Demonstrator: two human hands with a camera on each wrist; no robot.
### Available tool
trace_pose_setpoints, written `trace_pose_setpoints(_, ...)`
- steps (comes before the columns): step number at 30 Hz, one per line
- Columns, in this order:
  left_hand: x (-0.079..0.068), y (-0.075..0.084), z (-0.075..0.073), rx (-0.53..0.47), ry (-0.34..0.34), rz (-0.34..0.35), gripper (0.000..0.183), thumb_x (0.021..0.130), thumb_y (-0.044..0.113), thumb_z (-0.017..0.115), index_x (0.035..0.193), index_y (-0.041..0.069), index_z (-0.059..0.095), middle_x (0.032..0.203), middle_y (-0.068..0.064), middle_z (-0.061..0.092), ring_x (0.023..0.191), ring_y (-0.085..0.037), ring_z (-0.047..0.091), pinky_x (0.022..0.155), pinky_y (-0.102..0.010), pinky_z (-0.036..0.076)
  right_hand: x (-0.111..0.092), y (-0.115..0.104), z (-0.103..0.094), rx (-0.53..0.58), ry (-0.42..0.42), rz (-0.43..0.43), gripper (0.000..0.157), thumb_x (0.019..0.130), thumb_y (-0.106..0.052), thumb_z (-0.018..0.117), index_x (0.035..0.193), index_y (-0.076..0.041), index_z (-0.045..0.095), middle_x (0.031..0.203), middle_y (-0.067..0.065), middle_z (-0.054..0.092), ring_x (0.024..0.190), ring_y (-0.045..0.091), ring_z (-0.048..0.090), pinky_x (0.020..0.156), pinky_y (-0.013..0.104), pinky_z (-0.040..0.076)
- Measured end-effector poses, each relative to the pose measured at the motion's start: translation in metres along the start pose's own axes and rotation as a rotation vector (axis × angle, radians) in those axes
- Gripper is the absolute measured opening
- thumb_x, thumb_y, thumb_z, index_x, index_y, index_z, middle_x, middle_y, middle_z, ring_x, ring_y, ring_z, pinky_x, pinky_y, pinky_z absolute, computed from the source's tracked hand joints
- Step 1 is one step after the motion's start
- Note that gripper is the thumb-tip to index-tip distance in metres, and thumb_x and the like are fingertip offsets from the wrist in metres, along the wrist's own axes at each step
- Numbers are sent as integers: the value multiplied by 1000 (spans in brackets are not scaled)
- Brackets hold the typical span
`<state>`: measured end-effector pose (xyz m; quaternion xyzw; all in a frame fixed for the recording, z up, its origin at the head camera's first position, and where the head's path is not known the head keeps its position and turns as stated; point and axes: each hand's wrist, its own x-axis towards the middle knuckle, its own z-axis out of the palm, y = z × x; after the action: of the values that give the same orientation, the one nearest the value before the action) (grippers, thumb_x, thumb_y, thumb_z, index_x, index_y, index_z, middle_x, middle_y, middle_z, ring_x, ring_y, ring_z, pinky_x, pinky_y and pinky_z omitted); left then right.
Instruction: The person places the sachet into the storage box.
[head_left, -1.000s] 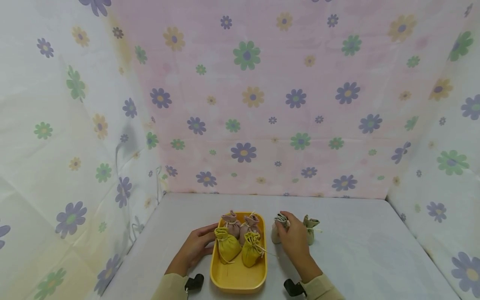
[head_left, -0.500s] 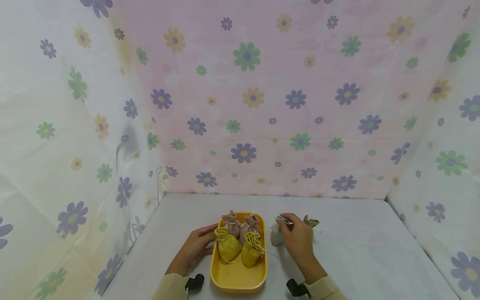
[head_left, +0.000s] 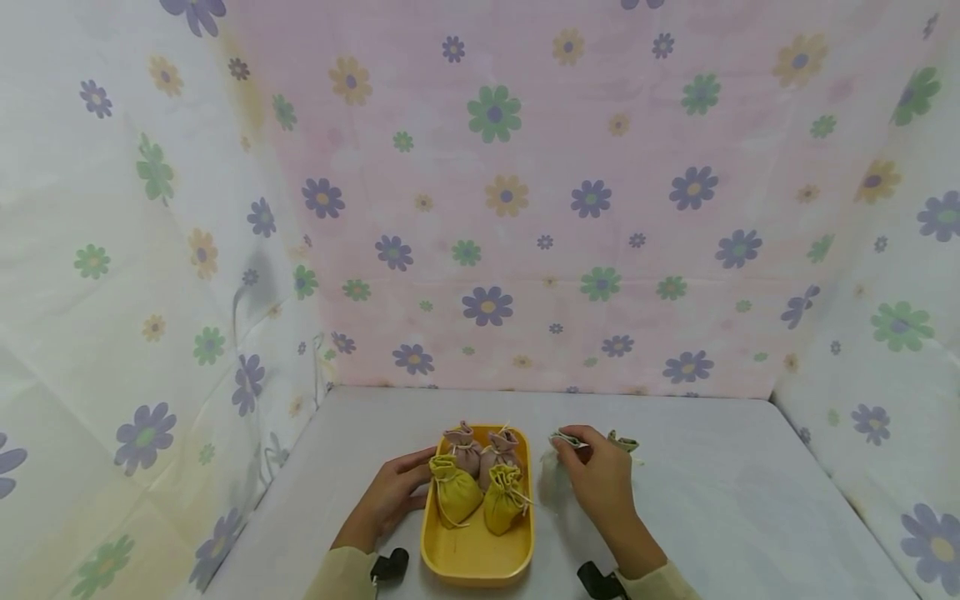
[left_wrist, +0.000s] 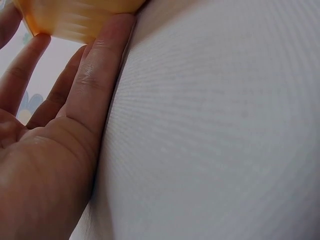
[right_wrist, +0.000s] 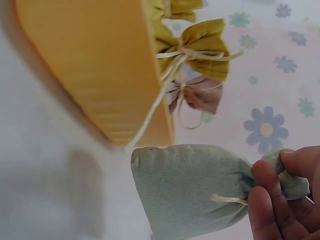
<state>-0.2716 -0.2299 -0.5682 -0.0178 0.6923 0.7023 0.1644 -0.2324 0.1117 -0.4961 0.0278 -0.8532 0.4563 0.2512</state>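
Observation:
My right hand (head_left: 606,487) pinches a pale green drawstring pouch (right_wrist: 190,190) by its gathered neck, to the right of the yellow tray (head_left: 476,560). In the right wrist view, the pouch's flat base points toward the table and a short cream cord sticks out near the fingers. My left hand (head_left: 393,496) has its fairly straight fingers (left_wrist: 90,85) against the tray's left side, low by the tabletop. Two yellow-green pouches, one left (head_left: 456,496) and one right (head_left: 501,504), stand in the tray, with two dusty-pink pouches (head_left: 501,452) behind them.
An olive-green pouch (head_left: 622,442) stands behind my right hand, mostly hidden. A long cream cord (right_wrist: 155,110) hangs over the tray's right wall. Flowered cloth (head_left: 495,208) encloses the white table (head_left: 735,500) at the back and both sides.
My right hand has shifted slightly right and raised the pale green pouch a little, now covering more of the olive-green one. The left hand and the tray have stayed put.

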Motion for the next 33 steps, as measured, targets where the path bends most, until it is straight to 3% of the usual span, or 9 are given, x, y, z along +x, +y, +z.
trace_pose_setpoints(8, 0, 1, 2, 1, 5, 8, 65, 97, 39, 72, 152, 11, 52, 156, -17, 51, 129, -26, 63, 94, -45, 62, -1, -20, -13, 80, 6, -76, 14, 90, -24, 83, 103, -22, 78, 80, -11, 76, 65, 0, 69, 56, 20, 58)
trace_pose_setpoints(15, 2, 0, 0, 2, -5, 1, 68, 95, 42, 73, 153, 12, 52, 155, -16, 52, 129, -25, 63, 95, -45, 61, -3, -37, -18, 122, 1, -84, 16, 90, -28, 82, 104, -20, 79, 78, -14, 75, 64, 4, 70, 54, 22, 57)
trace_pose_setpoints(22, 2, 1, 0, 6, -6, 4, 69, 95, 42, 73, 153, 11, 52, 155, -16, 52, 129, -25, 62, 95, -44, 62, -7, -52, -22, 225, -27, -113, 14, 90, -26, 83, 101, -31, 77, 83, -14, 76, 65, 5, 71, 51, 26, 58)
trace_pose_setpoints(33, 0, -1, 1, 12, -4, 6, 69, 96, 41, 73, 153, 11, 51, 156, -18, 51, 130, -27, 62, 94, -45, 62, -15, -72, -21, 281, -72, -116, 12, 90, -32, 82, 100, -27, 79, 80, -16, 75, 63, 7, 71, 50, 27, 58)
